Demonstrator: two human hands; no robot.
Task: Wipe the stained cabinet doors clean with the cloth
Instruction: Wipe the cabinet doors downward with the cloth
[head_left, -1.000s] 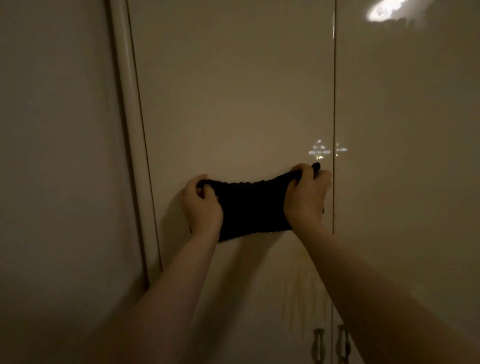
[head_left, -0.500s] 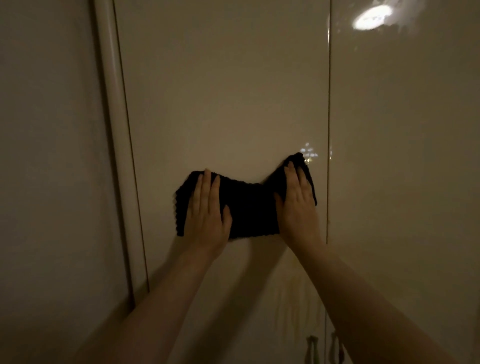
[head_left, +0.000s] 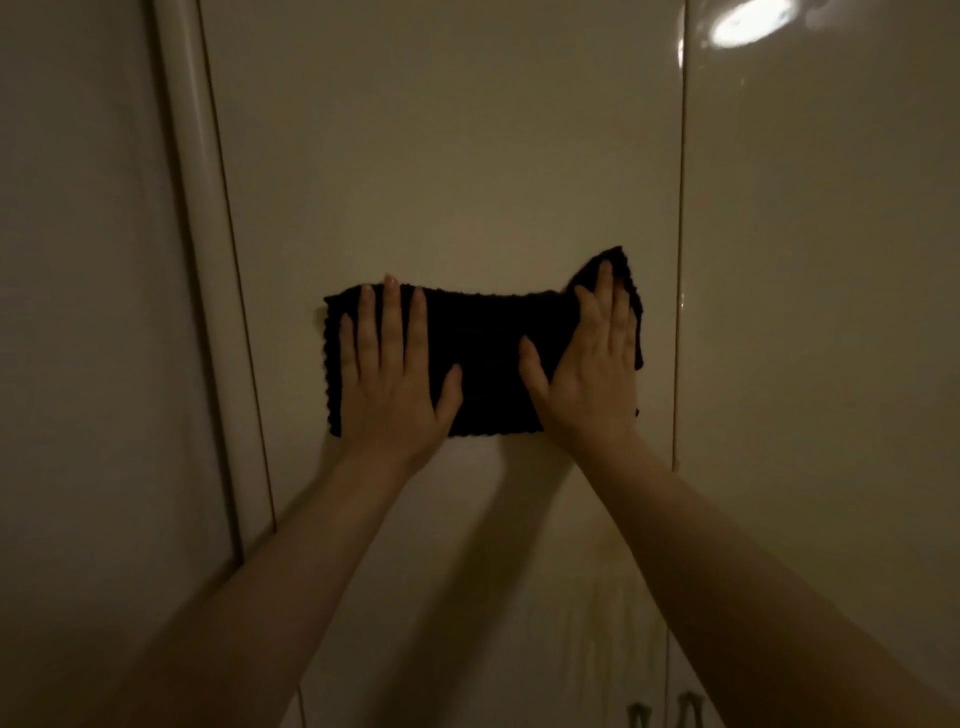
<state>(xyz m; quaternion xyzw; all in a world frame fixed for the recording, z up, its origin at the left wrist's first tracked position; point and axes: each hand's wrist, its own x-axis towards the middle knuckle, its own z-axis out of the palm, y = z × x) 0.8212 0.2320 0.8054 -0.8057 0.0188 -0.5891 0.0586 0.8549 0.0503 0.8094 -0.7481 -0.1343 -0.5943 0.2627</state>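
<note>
The left hand (head_left: 387, 374) and right hand (head_left: 592, 374) press the dark cloth (head_left: 493, 364) flat against the cabinet door (head_left: 441, 156). All fingers lie straight, holding nothing.

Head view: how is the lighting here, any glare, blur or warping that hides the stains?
Head view: dim and warm-toned; a lamp glare flares on the right door; both forearms throw soft shadows down the left door. The black cloth shows almost no texture. The drip stains are faint but readable. Door edges bow from the wide lens; no strong motion blur.
</note>
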